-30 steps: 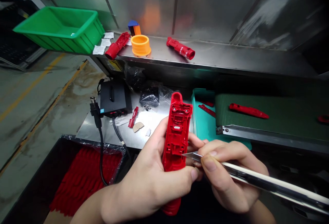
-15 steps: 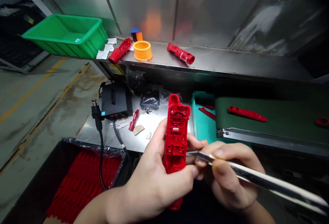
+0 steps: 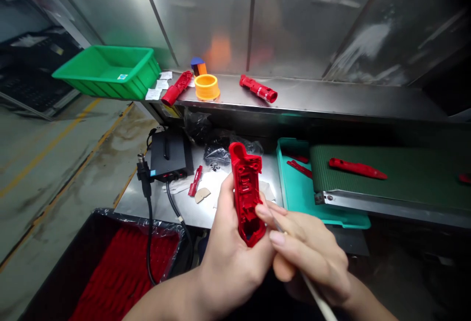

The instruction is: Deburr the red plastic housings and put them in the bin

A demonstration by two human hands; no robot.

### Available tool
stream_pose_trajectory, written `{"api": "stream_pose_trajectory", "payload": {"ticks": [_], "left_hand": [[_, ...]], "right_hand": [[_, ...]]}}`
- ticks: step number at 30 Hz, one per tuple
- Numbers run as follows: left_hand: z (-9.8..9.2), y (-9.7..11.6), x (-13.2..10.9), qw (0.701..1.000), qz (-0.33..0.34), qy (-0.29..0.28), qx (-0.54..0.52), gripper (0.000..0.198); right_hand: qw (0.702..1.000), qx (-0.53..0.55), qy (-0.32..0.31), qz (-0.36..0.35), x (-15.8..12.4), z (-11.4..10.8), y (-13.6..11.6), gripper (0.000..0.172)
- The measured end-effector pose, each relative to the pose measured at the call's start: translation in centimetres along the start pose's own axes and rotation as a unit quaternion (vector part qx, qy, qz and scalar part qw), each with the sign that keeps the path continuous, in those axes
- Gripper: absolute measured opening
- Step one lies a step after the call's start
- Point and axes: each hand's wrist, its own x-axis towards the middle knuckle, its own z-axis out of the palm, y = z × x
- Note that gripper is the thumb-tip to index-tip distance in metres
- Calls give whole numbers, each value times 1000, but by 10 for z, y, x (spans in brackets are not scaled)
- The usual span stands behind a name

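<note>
My left hand (image 3: 239, 257) is wrapped round a red plastic housing (image 3: 247, 183), which stands nearly upright with its hollow, ribbed inside towards me. A rounded ring end tops the housing. From the right, my right hand (image 3: 312, 250) pinches a slim, metal-handled trimming knife (image 3: 316, 294). The knife's handle slants down towards the bottom edge. Its tip is hidden by my fingers, close to the housing's lower right edge. My right fingertips reach over that edge; I cannot tell whether the blade touches the plastic.
A black crate (image 3: 99, 213) of red parts stands lower left. Behind it are a black box (image 3: 171, 156) and a cabled device (image 3: 144, 173). A green conveyor (image 3: 405, 164) carries a red part beside a teal tray (image 3: 294, 188). The shelf bears a green bin (image 3: 110, 75) and yellow ring (image 3: 207, 88).
My right hand has shifted left and turned the knife, so its handle now points more downward. The housing has tilted and moved slightly left. The background sits lower in the picture.
</note>
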Motion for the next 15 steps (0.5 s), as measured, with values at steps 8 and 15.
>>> {"api": "stream_pose_trajectory", "payload": {"ticks": [8, 15], "left_hand": [[-3, -13, -1, 990, 116, -2, 82, 59], [-9, -32, -7, 996, 77, 5, 41, 83]], "right_hand": [[995, -31, -85, -42, 2, -13, -4, 48], [998, 6, -53, -33, 6, -5, 1, 41]]}}
